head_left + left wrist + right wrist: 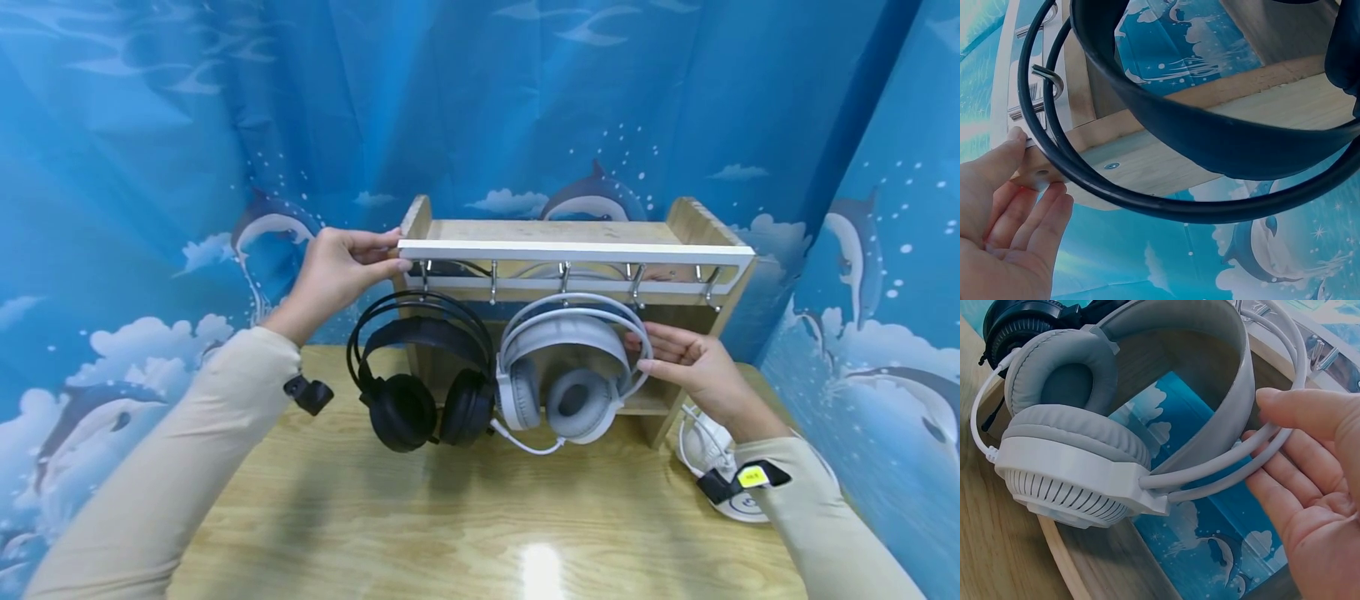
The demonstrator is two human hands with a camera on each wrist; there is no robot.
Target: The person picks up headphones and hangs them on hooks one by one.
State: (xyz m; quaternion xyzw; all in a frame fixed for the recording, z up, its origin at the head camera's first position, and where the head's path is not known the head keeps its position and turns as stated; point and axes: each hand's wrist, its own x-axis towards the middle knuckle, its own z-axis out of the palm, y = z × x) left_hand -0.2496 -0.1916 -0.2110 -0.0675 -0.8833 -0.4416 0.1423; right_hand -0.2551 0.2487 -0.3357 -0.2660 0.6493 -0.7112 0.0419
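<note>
White headphones (pixel 573 333) hang from a hook on the front rail of a small wooden shelf (pixel 547 232). My right hand (pixel 690 367) holds their twin headband tubes at the right side, thumb in front and fingers behind, as the right wrist view shows. Black headphones (pixel 420 333) hang beside them on the left, their ear cups close to the white ones. At the rail's left end, my left hand (pixel 337 267) pinches the shelf's corner between thumb and fingers. The black headband (pixel 1210 140) passes in front of that corner in the left wrist view.
Several metal hooks (pixel 636 282) line the white-edged rail (pixel 570 250). A white object with a coiled cable (pixel 708 446) lies on the wooden table (pixel 480 517), partly behind my right wrist. Blue dolphin-print curtains (pixel 450 100) stand behind and at the sides.
</note>
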